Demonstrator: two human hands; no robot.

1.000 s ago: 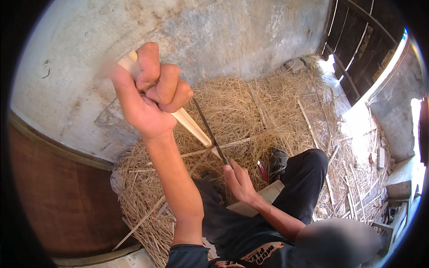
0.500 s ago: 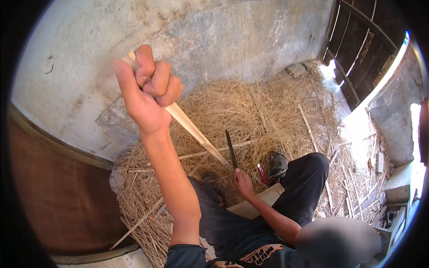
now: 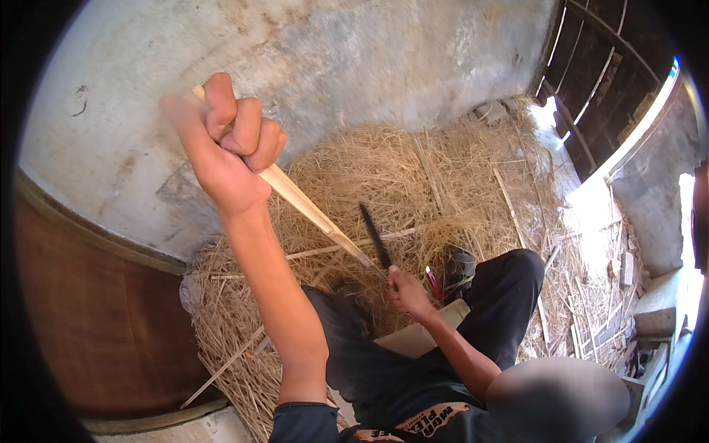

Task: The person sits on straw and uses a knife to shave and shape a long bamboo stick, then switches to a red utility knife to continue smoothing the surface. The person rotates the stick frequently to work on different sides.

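Note:
My left hand (image 3: 230, 144) is raised at the upper left, its fingers wrapped round a pale split bamboo strip (image 3: 304, 207). The strip slopes down to the right, and its lower end comes close to my right hand (image 3: 408, 293); whether it touches there I cannot tell. That right hand is closed on a knife (image 3: 375, 236) whose long dark blade points up and slightly left. Most of the knife's handle is hidden by the fingers. The blade stands to the right of the strip, crossing near its lower end.
Shavings and thin strips (image 3: 369, 159) lie in a thick heap over the floor. Near my foot lies a slim red object (image 3: 433, 284). A stained wall (image 3: 399, 59) rises behind, and a brown panel (image 3: 111, 317) stands at left. Bricks (image 3: 626, 269) lie at right.
My left hand has moved left, drawing the bamboo strip along with it. The right hand has risen slightly, and the knife blade leans further left.

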